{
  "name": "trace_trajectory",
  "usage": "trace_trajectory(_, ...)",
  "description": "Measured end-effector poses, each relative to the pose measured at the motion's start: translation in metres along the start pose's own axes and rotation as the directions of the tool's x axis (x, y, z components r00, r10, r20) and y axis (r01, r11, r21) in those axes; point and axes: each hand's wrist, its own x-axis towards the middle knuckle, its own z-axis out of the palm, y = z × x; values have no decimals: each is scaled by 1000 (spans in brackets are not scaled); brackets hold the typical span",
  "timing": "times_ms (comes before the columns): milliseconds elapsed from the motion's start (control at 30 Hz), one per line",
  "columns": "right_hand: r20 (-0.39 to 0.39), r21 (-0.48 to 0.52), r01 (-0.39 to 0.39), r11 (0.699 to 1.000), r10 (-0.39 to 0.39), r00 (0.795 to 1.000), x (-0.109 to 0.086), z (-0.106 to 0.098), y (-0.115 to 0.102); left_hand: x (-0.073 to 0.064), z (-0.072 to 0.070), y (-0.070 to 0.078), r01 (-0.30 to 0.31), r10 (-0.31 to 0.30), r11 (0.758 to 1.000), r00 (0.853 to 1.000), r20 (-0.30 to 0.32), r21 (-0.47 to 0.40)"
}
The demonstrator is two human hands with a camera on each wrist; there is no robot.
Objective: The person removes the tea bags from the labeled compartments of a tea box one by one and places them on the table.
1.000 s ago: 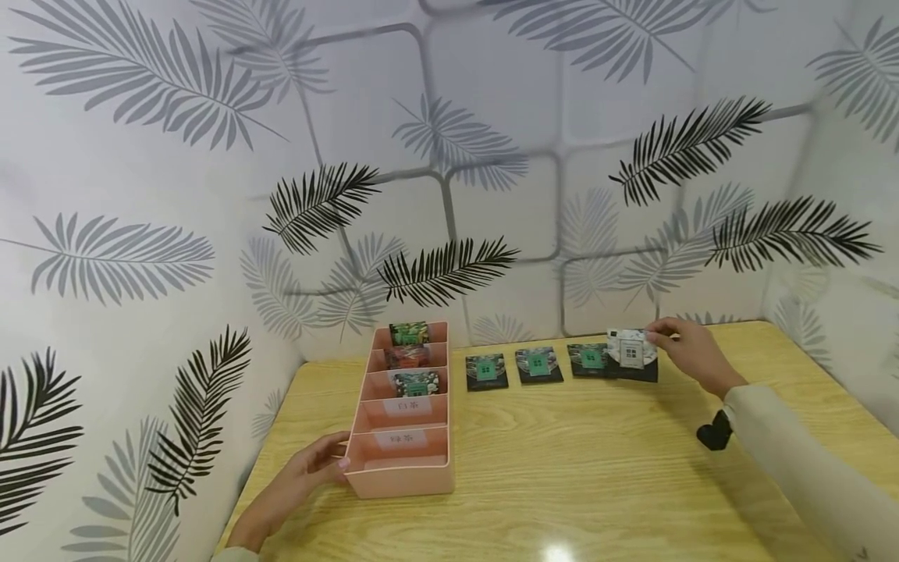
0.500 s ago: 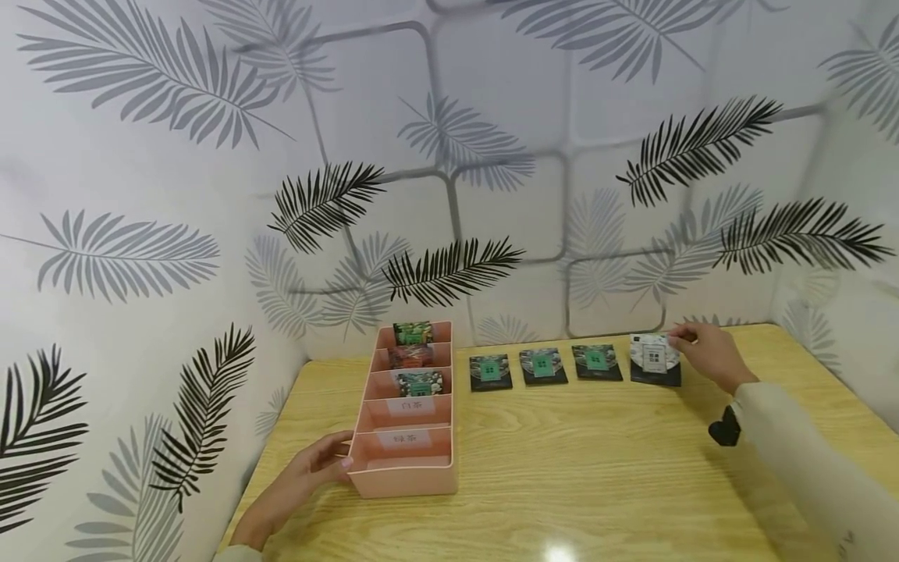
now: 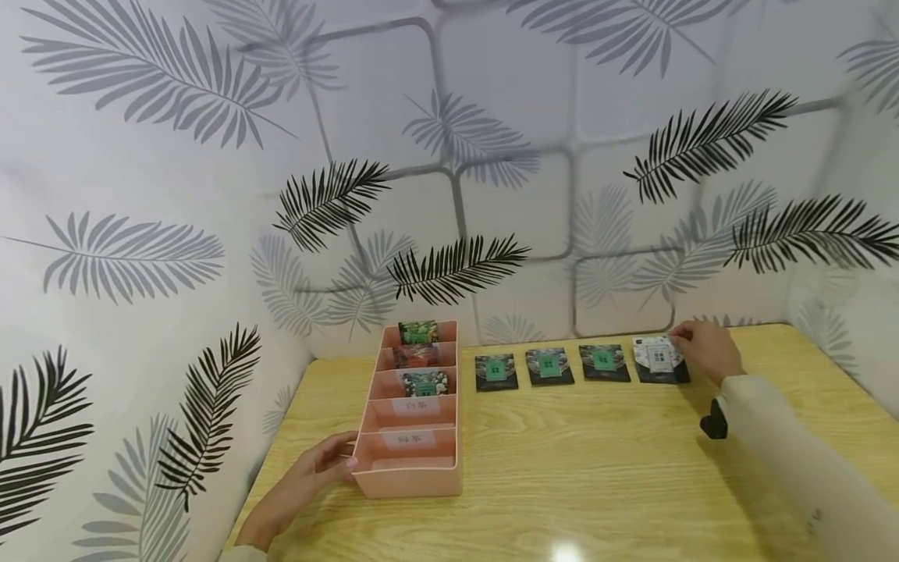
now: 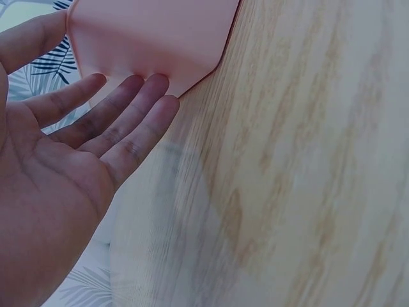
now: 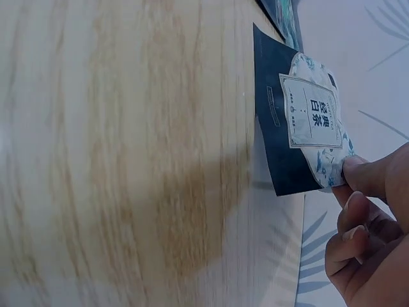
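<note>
At the right end of a row, my right hand (image 3: 705, 350) pinches the upper right corner of a white-and-black tea packet (image 3: 659, 359) between thumb and fingers. In the right wrist view this tea packet (image 5: 297, 125) carries a framed label, and its face is tilted, close over the wood. My left hand (image 3: 309, 480) touches the near left corner of a pink divided box (image 3: 414, 482). From the left wrist view, the fingertips (image 4: 156, 83) lie against the box's wall, fingers fairly straight, the thumb higher up near its edge.
Three dark packets with green labels, a left one (image 3: 495, 372), a middle one (image 3: 550, 366) and a right one (image 3: 604, 363), lie between box and white packet. Colourful packets (image 3: 424, 384) stand in the box's three far compartments. Leaf-patterned walls (image 3: 520, 289) border the wooden table (image 3: 583, 460).
My right hand has moved the white-and-black tea packet rightward, from overlapping the neighbouring dark packet to beside it. My left hand keeps its place at the box; the head view has shifted slightly.
</note>
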Motion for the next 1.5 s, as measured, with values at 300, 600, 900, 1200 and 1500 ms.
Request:
trace_trajectory(300,18,-43,-79,996,80,997,2,-1,2,2,2,3,-20,19,999,1000,18,25)
trace_trajectory(600,13,-29,-100,995,100,995,1,1,3,5,0,5,-38,37,999,999,33,24)
trace_trajectory(900,12,-51,-157,986,157,987,1,4,9,4,2,5,-24,24,1000,999,39,1)
trace_trajectory(1200,-11,-15,-174,985,174,985,6,7,9,2,2,4,-18,18,1000,1000,25,7)
trace_trajectory(1500,-84,1,-75,997,75,994,14,9,-8,0,-2,3,-6,5,1000,1000,20,11)
